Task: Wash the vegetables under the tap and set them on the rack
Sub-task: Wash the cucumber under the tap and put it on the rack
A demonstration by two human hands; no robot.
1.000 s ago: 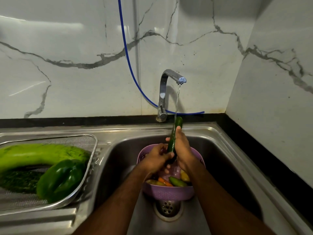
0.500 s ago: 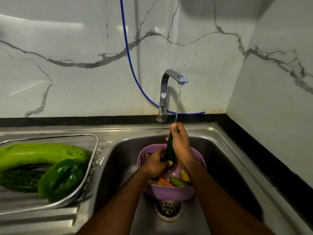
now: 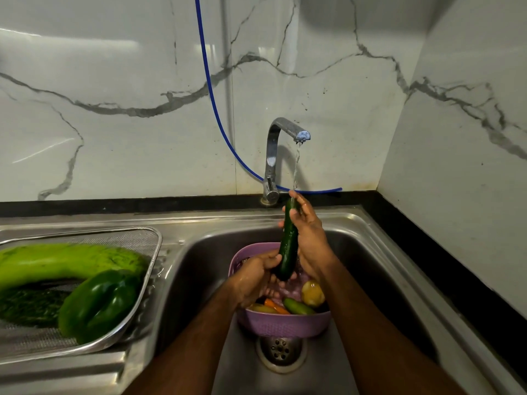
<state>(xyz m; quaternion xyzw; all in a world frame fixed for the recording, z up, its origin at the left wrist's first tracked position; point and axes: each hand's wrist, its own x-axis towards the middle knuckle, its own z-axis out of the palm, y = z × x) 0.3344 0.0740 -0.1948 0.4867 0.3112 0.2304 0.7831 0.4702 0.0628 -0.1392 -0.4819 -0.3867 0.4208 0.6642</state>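
Both hands grip a glossy dark cucumber upright under the thin tap stream: left hand low, right hand high, above a lilac, seemingly perforated basket in the steel sink.

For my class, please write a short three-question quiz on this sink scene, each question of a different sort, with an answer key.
1. True or false: the tap is running onto the cucumber.
2. Multiple choice: where is the green bell pepper? A) in the purple colander B) on the mesh rack C) in the right hand
3. Fill in: the left hand grips the cucumber's ____ end.

Key: 1 true; 2 B; 3 lower.
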